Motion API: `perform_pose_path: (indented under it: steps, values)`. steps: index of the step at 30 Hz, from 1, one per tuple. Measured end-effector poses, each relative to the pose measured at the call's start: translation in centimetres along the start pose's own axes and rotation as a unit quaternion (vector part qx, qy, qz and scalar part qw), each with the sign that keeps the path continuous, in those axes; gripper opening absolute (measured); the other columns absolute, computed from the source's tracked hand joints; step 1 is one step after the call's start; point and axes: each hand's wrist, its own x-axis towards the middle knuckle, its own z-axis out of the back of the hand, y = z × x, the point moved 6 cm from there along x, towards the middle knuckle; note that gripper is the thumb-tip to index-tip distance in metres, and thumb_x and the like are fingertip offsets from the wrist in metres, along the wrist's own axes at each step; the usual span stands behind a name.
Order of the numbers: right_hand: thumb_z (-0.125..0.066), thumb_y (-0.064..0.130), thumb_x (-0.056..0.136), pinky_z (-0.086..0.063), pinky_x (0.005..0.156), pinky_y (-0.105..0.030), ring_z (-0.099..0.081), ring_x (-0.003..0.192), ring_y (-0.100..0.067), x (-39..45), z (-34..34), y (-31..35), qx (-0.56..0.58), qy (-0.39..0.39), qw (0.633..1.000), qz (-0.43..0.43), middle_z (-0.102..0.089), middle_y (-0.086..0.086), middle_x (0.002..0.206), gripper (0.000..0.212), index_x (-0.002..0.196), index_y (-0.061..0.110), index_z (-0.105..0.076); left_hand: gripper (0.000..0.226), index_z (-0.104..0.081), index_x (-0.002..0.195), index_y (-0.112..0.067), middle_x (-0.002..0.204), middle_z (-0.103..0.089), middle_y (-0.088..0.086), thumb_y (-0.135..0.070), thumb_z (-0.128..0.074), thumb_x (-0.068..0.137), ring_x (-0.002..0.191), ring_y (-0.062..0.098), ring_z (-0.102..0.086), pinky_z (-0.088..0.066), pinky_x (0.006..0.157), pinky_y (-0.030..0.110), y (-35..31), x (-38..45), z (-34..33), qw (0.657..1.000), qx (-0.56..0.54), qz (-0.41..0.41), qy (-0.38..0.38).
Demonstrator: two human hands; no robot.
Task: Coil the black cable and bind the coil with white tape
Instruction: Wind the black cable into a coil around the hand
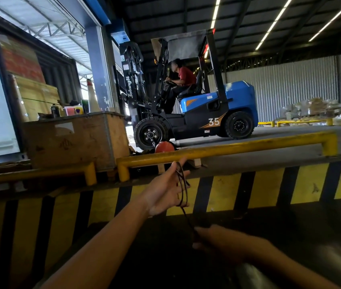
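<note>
My left hand (166, 189) is held out, palm up and fingers spread, with loops of the thin black cable (182, 184) wound around the fingers and thumb. A strand of the cable runs down from the loops to my right hand (217, 240), which pinches it low in the dark foreground. No white tape shows in this view.
A yellow rail (228, 150) and a yellow-and-black striped dock edge (269, 184) run across in front of me. Beyond them stands a blue forklift (207, 105) with a person in red driving. A wooden crate (75, 138) with bottles on top sits at left.
</note>
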Motion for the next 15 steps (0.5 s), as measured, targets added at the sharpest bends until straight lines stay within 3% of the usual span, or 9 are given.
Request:
perform_pose_path:
  steps: [4,6,10,13,15]
  values:
    - [-0.044,0.029,0.095,-0.04,0.086,-0.017,-0.055,0.1,-0.008,-2.8,5.3,-0.1,-0.046,-0.081,0.993,0.074,-0.061,-0.001,0.109,0.023,0.111,0.019,-0.056,0.045,-0.029,0.142,-0.049,0.162,-0.008,0.003,-0.05,-0.029,0.097,0.146,0.036,-0.005,-0.01,0.109,0.066,0.6,-0.2,2.2,0.982,0.167,0.018,-0.084]
    - [-0.047,0.028,0.094,-0.042,0.081,-0.014,-0.057,0.091,-0.002,-3.6,7.8,-0.1,-0.042,-0.129,0.986,0.096,-0.063,0.005,0.098,0.021,0.103,0.018,-0.063,0.045,-0.027,0.143,-0.046,0.161,-0.011,0.0,-0.049,-0.027,0.098,0.146,0.035,-0.011,-0.015,0.11,0.061,0.9,-0.3,1.3,0.958,0.274,0.056,-0.06]
    - [-0.064,0.031,0.083,-0.051,0.075,-0.035,-0.065,0.077,-0.012,-3.7,11.6,-0.8,-0.01,-0.225,0.97,0.088,-0.072,0.0,0.082,0.013,0.085,0.02,-0.071,0.05,-0.025,0.147,-0.036,0.158,-0.025,0.003,-0.049,-0.025,0.099,0.143,0.029,-0.024,-0.023,0.112,0.046,1.2,-0.6,-2.2,0.876,0.462,0.133,0.02]
    - [-0.07,0.033,0.078,-0.04,0.061,-0.024,-0.057,0.06,0.001,-3.7,12.5,-0.7,-0.023,-0.235,0.968,0.081,-0.066,0.019,0.065,0.012,0.078,0.021,-0.071,0.058,-0.024,0.149,-0.028,0.155,-0.029,0.009,-0.054,-0.026,0.097,0.136,0.034,-0.035,-0.032,0.109,0.051,1.1,-1.2,-3.1,0.841,0.502,0.201,0.019]
    - [-0.071,0.032,0.078,-0.033,0.056,-0.015,-0.051,0.054,0.005,-3.7,12.4,-0.7,-0.037,-0.232,0.969,0.074,-0.058,0.028,0.055,0.012,0.077,0.02,-0.068,0.053,-0.028,0.147,-0.033,0.156,-0.028,0.005,-0.053,-0.025,0.098,0.138,0.032,-0.032,-0.028,0.11,0.052,1.0,-1.5,-3.1,0.83,0.511,0.22,0.042]
